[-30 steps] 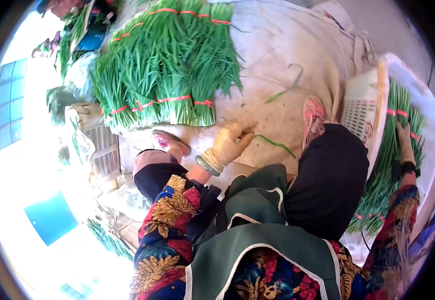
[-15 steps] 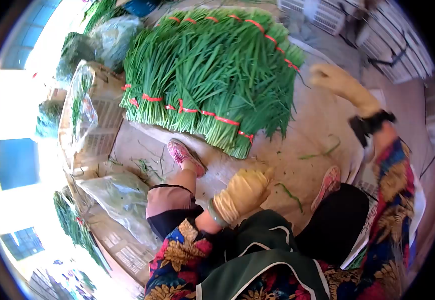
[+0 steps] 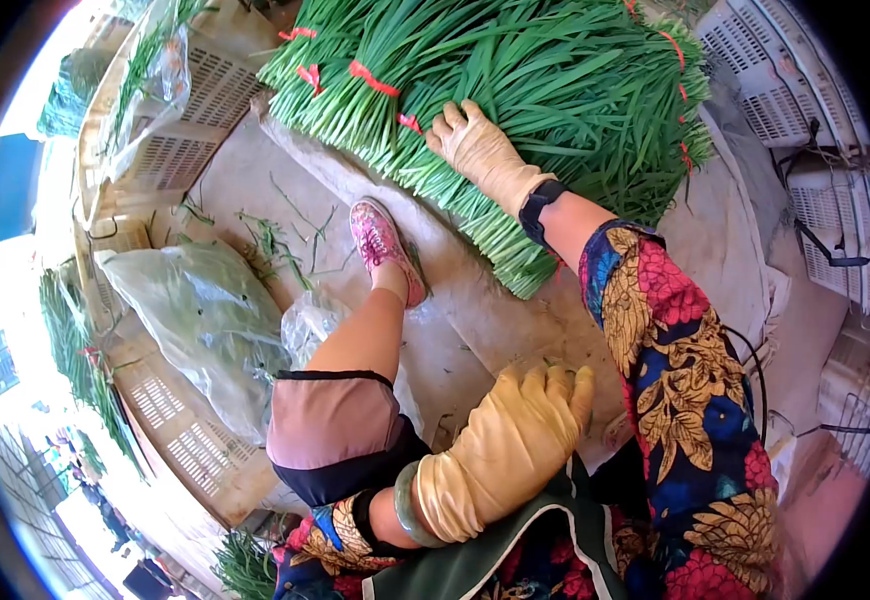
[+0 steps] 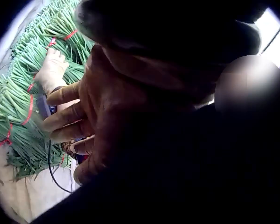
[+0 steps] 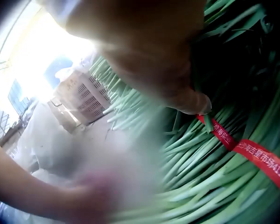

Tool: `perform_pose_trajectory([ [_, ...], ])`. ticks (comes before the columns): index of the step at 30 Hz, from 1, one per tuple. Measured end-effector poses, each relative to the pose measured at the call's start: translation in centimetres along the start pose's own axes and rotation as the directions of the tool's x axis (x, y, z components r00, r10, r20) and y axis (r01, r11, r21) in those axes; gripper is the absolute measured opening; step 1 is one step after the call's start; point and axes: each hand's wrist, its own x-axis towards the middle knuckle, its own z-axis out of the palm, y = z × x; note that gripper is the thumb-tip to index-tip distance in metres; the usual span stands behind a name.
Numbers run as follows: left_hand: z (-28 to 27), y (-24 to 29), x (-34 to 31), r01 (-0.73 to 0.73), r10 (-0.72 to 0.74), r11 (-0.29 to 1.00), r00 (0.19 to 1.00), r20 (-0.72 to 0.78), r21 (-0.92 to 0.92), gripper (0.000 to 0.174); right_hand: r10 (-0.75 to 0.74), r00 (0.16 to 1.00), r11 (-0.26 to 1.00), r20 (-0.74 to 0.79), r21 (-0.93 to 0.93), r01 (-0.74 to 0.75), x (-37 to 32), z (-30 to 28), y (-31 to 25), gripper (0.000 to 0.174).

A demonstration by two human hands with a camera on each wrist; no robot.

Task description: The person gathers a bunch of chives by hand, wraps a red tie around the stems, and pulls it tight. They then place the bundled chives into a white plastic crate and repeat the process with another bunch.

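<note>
Garlic chives (image 3: 555,70) lie in a broad pile of bundles, bound with red tape (image 3: 370,78). My right hand (image 3: 480,155), in a pale glove, is on a bundle at the near side, its fingers bent over the stems beside the tape. Up close in the right wrist view, a gloved fingertip (image 5: 193,100) digs in among the leaves right at the printed tape (image 5: 261,161). Gloved as well, my left hand (image 3: 510,435) hovers above the lap with loose fingers and nothing in it. Its palm (image 4: 112,102) faces the left wrist camera.
Plastic crates (image 3: 200,100) stand at the left, with a clear plastic bag (image 3: 205,315) on the floor near them. More white crates (image 3: 770,75) are stacked at the right. A foot in a pink shoe (image 3: 387,250) is planted in front of the pile. Loose leaves litter the floor.
My right hand has left the chives in the crate at the right, swung across through the air and come down on the pile. The left hand's fingers have loosened. The head view has turned.
</note>
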Motion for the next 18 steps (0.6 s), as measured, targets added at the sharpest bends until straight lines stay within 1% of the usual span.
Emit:
perform_pose_trajectory([
  [2, -0.4, 0.4, -0.1, 0.008, -0.007, 1.0, 0.998, 0.063, -0.011, 0.065, 0.004, 0.996, 1.0, 0.092, 0.03, -0.007, -0.1, -0.1, 0.3, 0.03],
  [3, -0.5, 0.6, -0.2, 0.007, -0.006, 1.0, 0.995, 0.095, -0.011, 0.064, -0.008, 0.989, 1.0, 0.149, 0.009, 0.007, 0.1, -0.8, 0.5, 0.027],
  [6, 0.1, 1.0, -0.3, -0.049, 0.049, 0.999, 0.999, -0.023, -0.012, 0.058, -0.025, 0.986, 1.0, 0.163, 0.008, 0.024, -0.5, -2.8, 0.7, 0.025],
  [7, 0.4, 1.2, -0.3, -0.061, 0.062, 0.998, 0.998, -0.035, 0.016, 0.056, -0.017, 0.992, 0.999, 0.128, 0.049, 0.011, -1.3, -3.4, 0.9, 0.026],
  [9, 0.7, 1.6, -0.6, -0.079, 0.083, 0.994, 0.995, -0.053, 0.073, 0.054, 0.032, 0.999, 0.99, -0.012, 0.135, -0.03, -3.5, -4.8, 1.7, 0.026],
  [10, 0.7, 1.7, -0.6, -0.08, 0.083, 0.992, 0.996, -0.024, 0.093, 0.053, 0.059, 0.995, 0.983, -0.086, 0.177, -0.043, -4.4, -5.6, 2.4, 0.025],
  [11, 0.6, 1.9, -0.7, -0.087, 0.087, 0.99, 0.996, 0.009, 0.111, 0.051, 0.119, 0.978, 0.965, -0.17, 0.253, -0.073, -5.4, -7.0, 3.1, 0.028],
  [12, 0.5, 2.2, -0.8, -0.098, 0.093, 0.987, 0.995, 0.046, 0.129, 0.05, 0.17, 0.963, 0.945, -0.21, 0.313, -0.099, -6.7, -8.7, 4.0, 0.039],
  [13, 0.9, 2.2, -0.8, -0.099, 0.095, 0.987, 0.995, 0.034, 0.129, 0.045, 0.244, 0.935, 0.911, -0.258, 0.393, -0.129, -8.0, -10.7, 5.0, 0.044],
  [14, 1.2, 2.0, -0.9, -0.079, 0.083, 0.987, 0.996, -0.018, 0.142, 0.044, 0.315, 0.9, 0.872, -0.302, 0.466, -0.15, -9.2, -12.8, 6.3, 0.05],
  [16, 0.7, 1.2, -1.2, -0.051, 0.072, 0.985, 0.99, -0.125, 0.162, 0.043, 0.42, 0.825, 0.727, -0.378, 0.684, -0.057, -11.6, -16.3, 9.5, 0.058],
  [17, 0.1, 0.8, -1.2, -0.039, 0.069, 0.985, 0.982, -0.177, 0.17, 0.044, 0.464, 0.823, 0.642, -0.327, 0.765, -0.059, -13.4, -19.2, 10.6, 0.056],
  [18, -1.3, 0.0, -0.7, -0.028, 0.072, 0.983, 0.969, -0.237, 0.183, 0.047, 0.595, 0.798, 0.245, -0.091, 0.967, -0.072, -15.5, -21.4, 10.6, 0.061],
])
